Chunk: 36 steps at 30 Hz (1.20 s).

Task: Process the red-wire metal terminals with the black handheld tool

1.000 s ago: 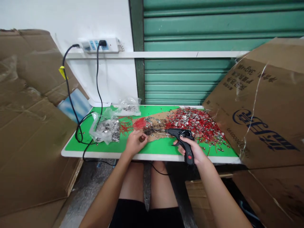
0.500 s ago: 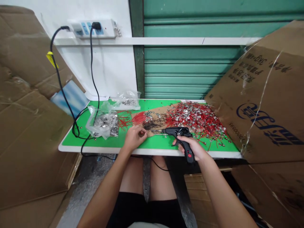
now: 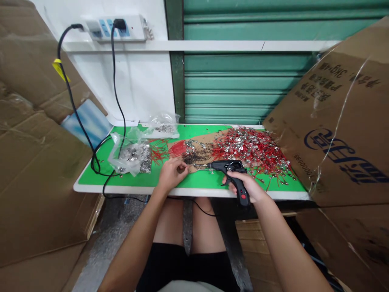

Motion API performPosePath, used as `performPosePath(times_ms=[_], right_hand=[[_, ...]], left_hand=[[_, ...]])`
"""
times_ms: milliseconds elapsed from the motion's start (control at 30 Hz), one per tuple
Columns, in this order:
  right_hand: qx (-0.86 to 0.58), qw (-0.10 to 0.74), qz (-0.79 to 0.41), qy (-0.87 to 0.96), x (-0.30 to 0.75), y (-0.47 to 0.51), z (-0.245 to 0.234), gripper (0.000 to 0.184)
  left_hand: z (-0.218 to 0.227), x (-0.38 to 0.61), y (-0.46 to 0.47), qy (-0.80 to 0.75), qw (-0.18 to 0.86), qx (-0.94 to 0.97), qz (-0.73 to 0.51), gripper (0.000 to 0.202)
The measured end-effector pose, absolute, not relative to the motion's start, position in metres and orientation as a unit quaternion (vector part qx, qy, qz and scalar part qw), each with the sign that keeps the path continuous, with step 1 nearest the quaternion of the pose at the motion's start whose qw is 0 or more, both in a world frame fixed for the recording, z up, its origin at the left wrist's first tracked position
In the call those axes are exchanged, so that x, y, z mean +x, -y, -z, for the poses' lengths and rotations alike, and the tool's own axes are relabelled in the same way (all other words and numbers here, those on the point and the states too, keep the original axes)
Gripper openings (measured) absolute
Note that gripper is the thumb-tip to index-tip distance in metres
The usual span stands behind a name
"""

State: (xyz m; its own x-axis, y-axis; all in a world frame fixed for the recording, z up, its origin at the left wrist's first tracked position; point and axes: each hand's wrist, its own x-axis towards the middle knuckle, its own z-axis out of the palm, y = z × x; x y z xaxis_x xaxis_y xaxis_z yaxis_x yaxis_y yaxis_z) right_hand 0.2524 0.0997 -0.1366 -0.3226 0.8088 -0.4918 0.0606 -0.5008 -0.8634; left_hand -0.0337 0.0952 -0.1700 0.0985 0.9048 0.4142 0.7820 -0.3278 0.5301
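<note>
My right hand (image 3: 244,185) is wrapped round the grip of a black pistol-shaped soldering gun (image 3: 226,165) with a red button. Its thin metal tip points left, close to the fingers of my left hand (image 3: 173,174). That hand rests at the front of the cardboard, thumb and fingers pinched together; what they hold is too small to make out. Just beyond it lie a row of red wires (image 3: 177,149) with metal ends and a dark, scorched-looking patch (image 3: 197,155) on the cardboard sheet (image 3: 209,140). To the right spreads a heap of red wires with shiny metal terminals (image 3: 252,148).
Clear plastic bags of small metal parts (image 3: 136,156) lie on the left of the green tabletop (image 3: 146,178). Black cables (image 3: 114,81) hang from a wall power strip (image 3: 133,28). Large cardboard boxes (image 3: 343,121) flank both sides.
The camera view has shifted slightly, with most of the scene sitting a little higher. Both hands and the soldering gun keep nearly the same positions relative to each other.
</note>
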Motion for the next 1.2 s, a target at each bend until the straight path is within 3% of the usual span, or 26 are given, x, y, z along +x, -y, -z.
performPosePath(times_ms=[600, 1200], right_hand=[[-0.54, 0.269, -0.664, 0.442, 0.2503, -0.0979, 0.1347, 0.044], [-0.496, 0.247, -0.747, 0.368, 0.2557, -0.1072, 0.1399, 0.038]], left_hand=[[0.1702, -0.0347, -0.0961, -0.56, 0.102, 0.741, -0.357, 0.014], [0.1706, -0.0344, -0.0966, -0.573, 0.097, 0.742, -0.334, 0.015]])
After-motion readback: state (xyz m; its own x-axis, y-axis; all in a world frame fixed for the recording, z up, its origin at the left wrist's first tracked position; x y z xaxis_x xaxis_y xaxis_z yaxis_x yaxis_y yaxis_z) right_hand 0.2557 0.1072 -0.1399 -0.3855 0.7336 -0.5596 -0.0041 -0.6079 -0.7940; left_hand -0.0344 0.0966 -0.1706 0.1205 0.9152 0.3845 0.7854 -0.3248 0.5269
